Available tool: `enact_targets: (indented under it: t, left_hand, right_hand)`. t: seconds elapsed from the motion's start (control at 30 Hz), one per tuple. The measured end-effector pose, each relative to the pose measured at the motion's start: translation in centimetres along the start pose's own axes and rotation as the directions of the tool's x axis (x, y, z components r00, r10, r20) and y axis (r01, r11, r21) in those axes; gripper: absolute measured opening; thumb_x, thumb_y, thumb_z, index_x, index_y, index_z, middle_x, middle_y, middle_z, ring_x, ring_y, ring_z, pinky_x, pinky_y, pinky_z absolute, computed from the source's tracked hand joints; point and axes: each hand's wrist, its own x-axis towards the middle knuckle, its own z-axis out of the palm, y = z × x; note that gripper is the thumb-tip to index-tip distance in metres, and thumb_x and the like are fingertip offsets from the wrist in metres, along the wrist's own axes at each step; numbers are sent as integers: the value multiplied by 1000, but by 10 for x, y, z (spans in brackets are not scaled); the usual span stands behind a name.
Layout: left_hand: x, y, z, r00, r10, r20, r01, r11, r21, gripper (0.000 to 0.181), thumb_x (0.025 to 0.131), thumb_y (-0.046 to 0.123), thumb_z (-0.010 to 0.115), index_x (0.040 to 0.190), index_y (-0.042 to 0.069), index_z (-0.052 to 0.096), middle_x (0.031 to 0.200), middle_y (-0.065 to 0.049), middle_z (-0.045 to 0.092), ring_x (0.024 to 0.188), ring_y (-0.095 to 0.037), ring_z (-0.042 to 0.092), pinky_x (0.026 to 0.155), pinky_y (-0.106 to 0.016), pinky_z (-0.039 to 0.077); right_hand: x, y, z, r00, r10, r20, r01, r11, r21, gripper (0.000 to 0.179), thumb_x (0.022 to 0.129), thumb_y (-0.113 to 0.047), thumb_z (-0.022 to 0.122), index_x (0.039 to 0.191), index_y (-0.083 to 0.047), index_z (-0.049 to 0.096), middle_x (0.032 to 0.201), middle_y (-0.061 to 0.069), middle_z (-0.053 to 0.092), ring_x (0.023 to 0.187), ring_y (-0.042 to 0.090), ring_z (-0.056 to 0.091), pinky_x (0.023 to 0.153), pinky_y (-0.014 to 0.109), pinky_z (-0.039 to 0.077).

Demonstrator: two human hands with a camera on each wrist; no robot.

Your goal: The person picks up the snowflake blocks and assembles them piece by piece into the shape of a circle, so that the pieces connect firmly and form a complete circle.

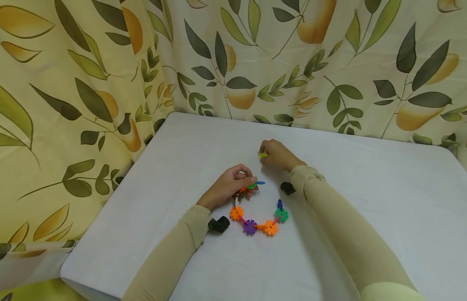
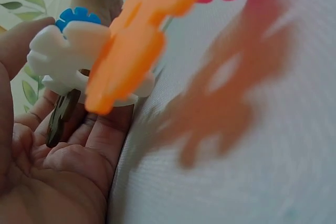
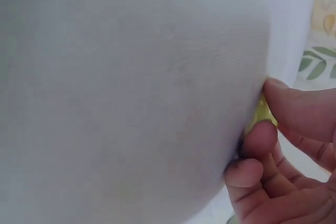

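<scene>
A curved chain of interlocking snowflake discs, with a purple disc (image 1: 250, 227), an orange disc (image 1: 271, 228) and a green disc (image 1: 281, 215) among them, lies on the white table. My left hand (image 1: 229, 184) holds its far left end, where a blue disc (image 1: 260, 182) sticks out past the thumb. In the left wrist view, a white disc (image 2: 58, 56), an orange disc (image 2: 128, 51) and a brown disc (image 2: 62, 119) sit joined over the palm. Farther back, my right hand (image 1: 280, 155) pinches a yellow-green disc (image 1: 262, 155) between thumb and fingers, close to the tabletop.
The white-covered table (image 1: 387, 200) stretches around both arms. Behind it and to the left hangs a leaf-patterned curtain (image 1: 263, 62). One black object (image 1: 219, 225) shows by the left wrist, and another black object (image 1: 287, 188) by the right sleeve.
</scene>
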Motion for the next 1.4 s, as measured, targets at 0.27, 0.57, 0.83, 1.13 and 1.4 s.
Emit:
enact_targets:
  t: [0.27,0.57,0.83,1.13,1.4]
  left_hand:
    - [0,1,2,1000,-7,-16,7,1000,6,21,105,15,71,114,6,53,96,-10,76,72,-19,70,72,-28,59]
    - [-2,3,0,1000,6,-19,-5,999,33,22,106,17,70,118,5,56,99,-13,76,73,-21,71,75,-30,60]
    - [-1,1,2,1000,12,-10,-11,999,50,21,107,18,69,120,4,61,101,-14,76,74,-21,71,75,-30,60]
    - [-1,-1,2,999,51,2,-51,997,66,22,107,20,70,123,4,69,102,-16,76,76,-21,70,73,-29,57]
    - [0,-3,2,998,65,14,-66,996,57,21,108,19,69,122,3,70,102,-16,76,77,-21,71,75,-31,60]
  right_hand:
    - [-24,2,-7,1000,20,-7,-19,997,80,14,96,1,68,108,8,71,96,16,68,85,28,59,79,39,51]
    - [-52,-4,-16,996,82,19,-84,971,223,24,106,-6,60,121,9,72,74,10,67,64,17,57,62,28,46]
    - [-72,-7,-16,996,92,9,-90,946,312,25,108,-10,61,124,6,73,82,11,70,65,19,58,58,27,45]
    - [-96,-13,-14,996,91,-20,-76,916,394,24,107,-14,65,121,3,74,92,9,76,83,29,66,69,30,51]
    - [-116,-24,-12,993,118,-2,-103,872,478,25,105,-17,68,123,0,73,95,9,79,91,31,70,78,39,53]
